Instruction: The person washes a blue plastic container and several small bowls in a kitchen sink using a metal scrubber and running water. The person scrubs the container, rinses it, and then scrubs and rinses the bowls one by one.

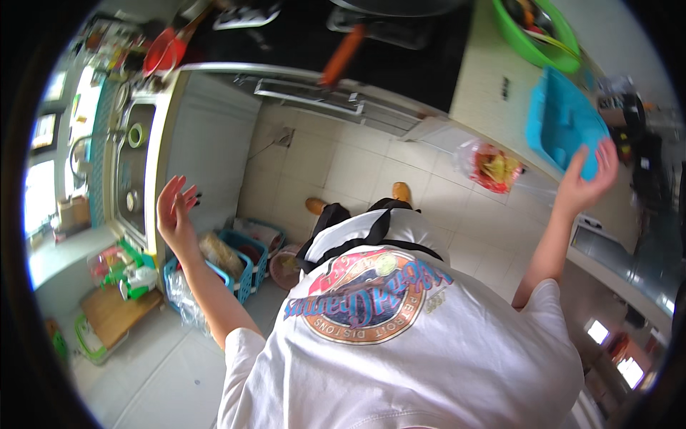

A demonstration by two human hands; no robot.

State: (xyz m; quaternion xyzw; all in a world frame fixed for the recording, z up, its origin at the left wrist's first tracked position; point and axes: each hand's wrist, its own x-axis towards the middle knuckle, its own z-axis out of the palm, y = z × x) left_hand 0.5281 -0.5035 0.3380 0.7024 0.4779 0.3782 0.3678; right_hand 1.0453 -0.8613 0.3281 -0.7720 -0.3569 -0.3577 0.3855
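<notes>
My left hand is raised at the left, fingers loosely apart and nothing in it. It is nearest to the edge of the sink counter. On the right, my right hand overlaps the near end of a light blue plastic basin. Thumb and fingers are spread across the basin's end; blur hides whether they grip its rim. The basin rests on the pale countertop, and its visible inside holds no food.
A pan with an orange handle sits on the black cooktop. Behind the basin stands a green bowl of food. A plastic bag hangs below the counter edge. Blue baskets stand on the floor, left of my feet.
</notes>
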